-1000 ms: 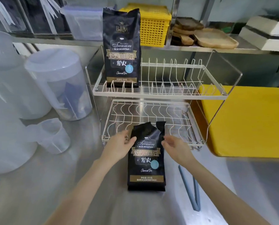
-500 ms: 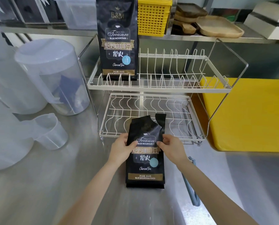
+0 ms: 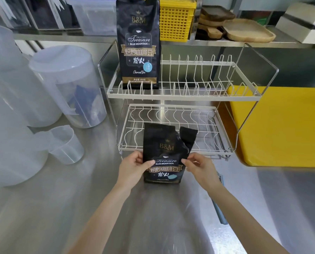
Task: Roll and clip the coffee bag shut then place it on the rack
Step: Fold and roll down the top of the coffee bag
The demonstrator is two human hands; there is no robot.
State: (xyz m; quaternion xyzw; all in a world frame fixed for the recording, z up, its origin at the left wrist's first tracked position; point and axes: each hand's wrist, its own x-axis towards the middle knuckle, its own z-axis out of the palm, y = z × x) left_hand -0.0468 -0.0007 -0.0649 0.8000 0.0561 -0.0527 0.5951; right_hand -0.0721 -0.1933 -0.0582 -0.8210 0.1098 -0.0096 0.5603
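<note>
Black and gold, the coffee bag (image 3: pixel 163 156) stood on the steel counter (image 3: pixel 61 208) just in front of the rack (image 3: pixel 173 97), its torn top open and ragged. The left hand (image 3: pixel 132 168) pinched its left edge and the right hand (image 3: pixel 201 166) its right edge, both at mid-height. Nothing was rolled yet, and no clip was on the bag. A blue strip (image 3: pixel 220 208), possibly the clip, lay nearer than the rack beside the right forearm. By my judgement, rolling, clipping and racking all remained.
</note>
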